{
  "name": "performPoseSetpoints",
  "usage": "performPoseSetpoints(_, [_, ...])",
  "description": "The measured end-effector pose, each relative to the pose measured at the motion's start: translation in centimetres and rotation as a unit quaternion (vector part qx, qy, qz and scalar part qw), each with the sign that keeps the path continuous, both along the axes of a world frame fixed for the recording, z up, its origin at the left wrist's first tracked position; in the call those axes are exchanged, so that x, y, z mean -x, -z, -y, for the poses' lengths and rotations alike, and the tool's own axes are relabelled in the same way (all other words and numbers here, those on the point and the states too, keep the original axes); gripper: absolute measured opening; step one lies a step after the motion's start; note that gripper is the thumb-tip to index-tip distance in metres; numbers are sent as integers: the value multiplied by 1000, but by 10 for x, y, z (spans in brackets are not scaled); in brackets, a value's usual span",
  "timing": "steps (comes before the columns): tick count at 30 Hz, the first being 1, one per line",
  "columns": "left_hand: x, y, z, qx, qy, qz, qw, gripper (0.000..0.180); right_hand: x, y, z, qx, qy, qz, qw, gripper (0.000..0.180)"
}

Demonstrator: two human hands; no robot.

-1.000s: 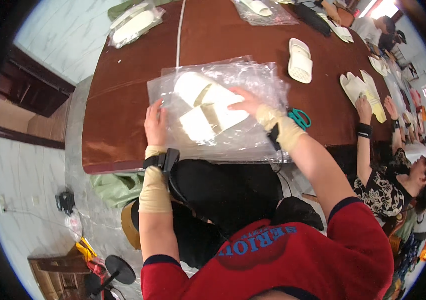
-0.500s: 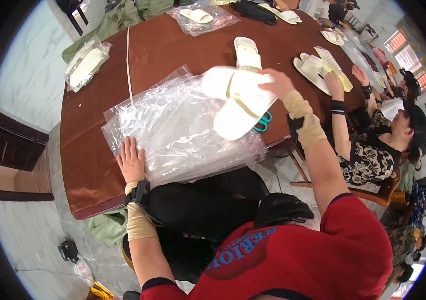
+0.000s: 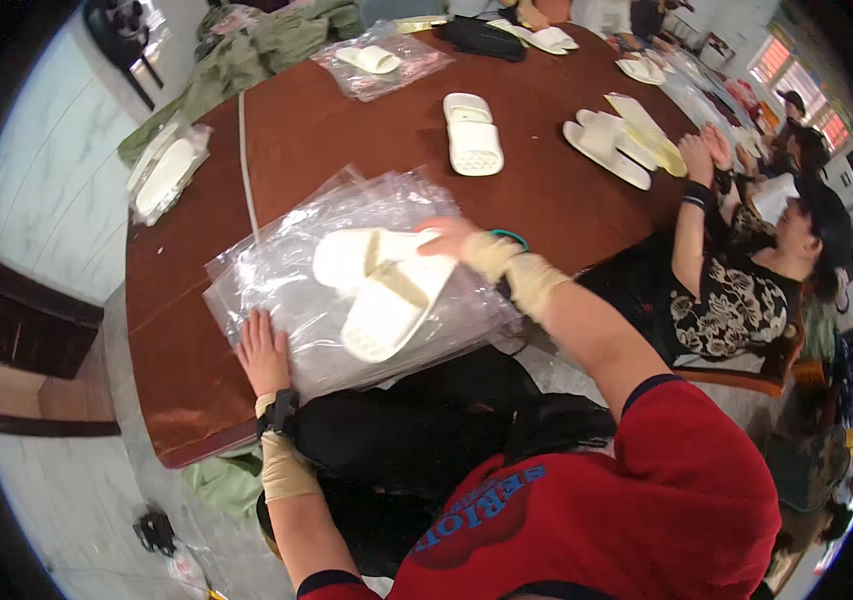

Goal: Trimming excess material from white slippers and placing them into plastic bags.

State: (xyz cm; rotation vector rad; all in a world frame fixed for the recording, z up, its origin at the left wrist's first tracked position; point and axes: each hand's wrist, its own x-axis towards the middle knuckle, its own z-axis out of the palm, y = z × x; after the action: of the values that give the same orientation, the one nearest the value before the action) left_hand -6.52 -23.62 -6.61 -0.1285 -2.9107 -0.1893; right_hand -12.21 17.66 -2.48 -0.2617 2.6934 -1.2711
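Observation:
My right hand (image 3: 452, 238) grips a pair of white slippers (image 3: 382, 285) and holds them over a stack of clear plastic bags (image 3: 307, 240) on the brown table (image 3: 327, 130). The slippers lie crossed, soles partly showing. My left hand (image 3: 263, 352) rests flat, fingers spread, on the near left corner of the bag stack. Both wrists are wrapped in tan bandage, and a black band sits on the left one.
Another white slipper pair (image 3: 473, 133) lies mid-table, with more slippers (image 3: 607, 145) to the right. Bagged slippers (image 3: 375, 60) sit at the far side and at the left edge (image 3: 167, 170). A seated person (image 3: 747, 290) reaches onto the table at right. Green cloth (image 3: 257, 45) is heaped beyond.
My right hand has brought the slippers from raised at the right down and left onto the bag stack. The left hand stays pressed on the bags. The view has swung toward the right.

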Motion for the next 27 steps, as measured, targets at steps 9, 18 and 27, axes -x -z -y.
performPoseSetpoints(9, [-14, -5, 9, -15, -16, -26, 999, 54, 35, -95, -132, 390, 226, -55, 891, 34])
performPoseSetpoints(18, [-14, -13, 4, -61, -1, -29, 998, 55, 37, -57, 28, 453, 119, 173, 866, 29])
performPoseSetpoints(27, [-14, -24, 1, -35, 8, 17, 999, 59, 240, -95, 248, 262, -69, 239, 933, 32])
